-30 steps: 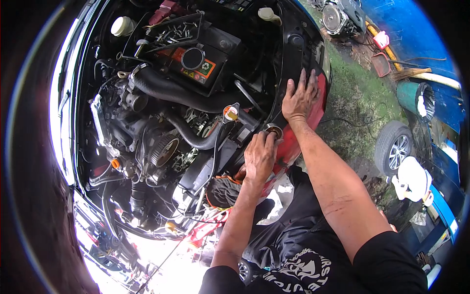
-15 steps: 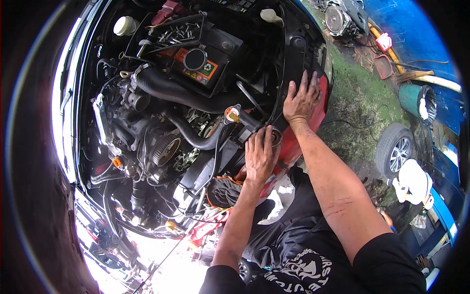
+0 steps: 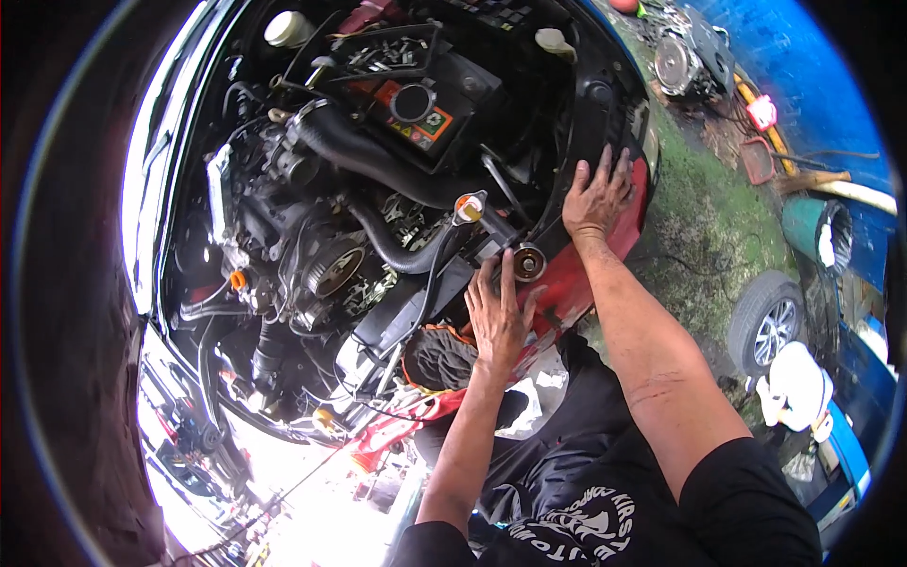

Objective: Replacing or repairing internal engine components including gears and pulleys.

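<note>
My left hand (image 3: pixel 499 326) lies with fingers spread at the front edge of a car's open engine bay. Its fingertips are just beside a small round metal piece with a brown inside (image 3: pixel 528 265). On the red front bodywork (image 3: pixel 567 280), farther right, my right hand (image 3: pixel 597 200) rests flat, fingers stretched out. Neither hand holds anything. A radiator cap (image 3: pixel 468 209) sits beyond my left hand, beside a thick black hose (image 3: pixel 406 257). Left of my left wrist is a dark bundled cloth with orange edging (image 3: pixel 436 359).
A tray of bolts (image 3: pixel 392 54) stands by the battery (image 3: pixel 444 104), which carries a round ring-like piece (image 3: pixel 413 103). A toothed pulley (image 3: pixel 338 271) shows in the engine. On the floor at right are a wheel (image 3: pixel 767 323), a green bin (image 3: pixel 810 225) and a white container (image 3: pixel 795 383).
The view has shifted, so the engine bay appears farther right. My left hand has slid left, uncovering the round metal piece, and its fingers have spread. My right hand stays on the bodywork.
</note>
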Motion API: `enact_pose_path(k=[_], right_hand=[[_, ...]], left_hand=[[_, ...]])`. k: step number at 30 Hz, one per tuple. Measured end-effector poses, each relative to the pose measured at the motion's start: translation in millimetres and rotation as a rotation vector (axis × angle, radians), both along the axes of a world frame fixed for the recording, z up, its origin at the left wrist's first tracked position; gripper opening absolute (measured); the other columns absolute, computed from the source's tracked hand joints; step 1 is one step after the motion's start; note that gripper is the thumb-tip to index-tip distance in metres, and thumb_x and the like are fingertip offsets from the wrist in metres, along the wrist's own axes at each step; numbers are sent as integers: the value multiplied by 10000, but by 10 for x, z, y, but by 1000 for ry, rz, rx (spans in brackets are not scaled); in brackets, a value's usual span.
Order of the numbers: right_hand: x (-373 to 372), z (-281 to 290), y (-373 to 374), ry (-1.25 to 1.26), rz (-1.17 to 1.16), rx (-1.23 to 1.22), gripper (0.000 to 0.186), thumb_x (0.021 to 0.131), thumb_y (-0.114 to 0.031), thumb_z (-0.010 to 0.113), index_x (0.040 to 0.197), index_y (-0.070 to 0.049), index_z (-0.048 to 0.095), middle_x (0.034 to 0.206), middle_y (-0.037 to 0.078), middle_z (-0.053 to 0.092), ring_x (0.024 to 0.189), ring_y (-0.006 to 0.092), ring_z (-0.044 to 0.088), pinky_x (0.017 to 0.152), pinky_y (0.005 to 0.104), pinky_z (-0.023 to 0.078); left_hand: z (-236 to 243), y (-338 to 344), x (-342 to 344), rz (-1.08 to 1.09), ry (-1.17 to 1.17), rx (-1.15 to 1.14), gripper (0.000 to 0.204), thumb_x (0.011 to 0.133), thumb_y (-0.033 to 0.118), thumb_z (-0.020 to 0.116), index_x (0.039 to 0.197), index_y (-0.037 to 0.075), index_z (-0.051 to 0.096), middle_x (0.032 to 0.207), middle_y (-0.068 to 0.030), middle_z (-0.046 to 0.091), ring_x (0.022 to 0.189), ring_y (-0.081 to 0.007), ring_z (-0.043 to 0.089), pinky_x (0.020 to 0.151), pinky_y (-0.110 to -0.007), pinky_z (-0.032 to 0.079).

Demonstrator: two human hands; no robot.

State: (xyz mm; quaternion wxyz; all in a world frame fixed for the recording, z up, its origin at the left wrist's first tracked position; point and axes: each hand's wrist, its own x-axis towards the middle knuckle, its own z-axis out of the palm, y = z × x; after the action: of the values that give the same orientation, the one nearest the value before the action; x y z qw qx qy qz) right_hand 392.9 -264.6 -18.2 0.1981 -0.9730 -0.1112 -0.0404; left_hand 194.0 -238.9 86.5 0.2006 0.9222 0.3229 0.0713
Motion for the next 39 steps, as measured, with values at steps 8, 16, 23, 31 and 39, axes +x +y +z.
enact_pose_path(k=[8,16,23,31,39], right_hand=[[-75,-85,-6,-159,-14,-2,556,960,-491,401,1378,-131,471,1485,150,346,1341,337,357,1056,533,291],[-152,-112,-36,2,-18,55,636,940,-548,373,1404,-118,440,1499,179,318,1379,360,303,1101,505,247],[-38,-105,-790,59,247,706,619,906,-384,563,1349,28,432,1333,282,465,1197,395,494,1007,473,389],[-529,-966,-3206,1007,-30,-221,557,925,-362,584,1306,29,471,1305,222,532,1171,262,540,942,399,427],[-1613,-1438,-3665,1085,508,-523,377,923,-404,584,1064,-55,592,817,8,572,661,100,523,555,311,447]], left_hand=[[348,-554,-1259,192,-22,-124,370,795,111,689,1152,58,605,870,-85,584,817,-255,565,742,-379,432],[734,-1814,-4089,1399,-82,-183,247,927,184,587,1075,-10,631,889,-126,667,767,-213,620,740,-332,497],[595,-3994,-5708,1885,-11,-891,440,889,372,656,1074,-26,623,804,-66,661,657,-136,612,584,-273,484],[-80,-4246,-5920,1495,199,-1171,414,920,377,612,1085,-3,622,824,-85,664,649,-134,600,604,-285,485],[-1066,-5367,-6910,1689,42,-970,437,900,428,585,1004,10,659,799,-133,678,727,-217,650,696,-343,504]])
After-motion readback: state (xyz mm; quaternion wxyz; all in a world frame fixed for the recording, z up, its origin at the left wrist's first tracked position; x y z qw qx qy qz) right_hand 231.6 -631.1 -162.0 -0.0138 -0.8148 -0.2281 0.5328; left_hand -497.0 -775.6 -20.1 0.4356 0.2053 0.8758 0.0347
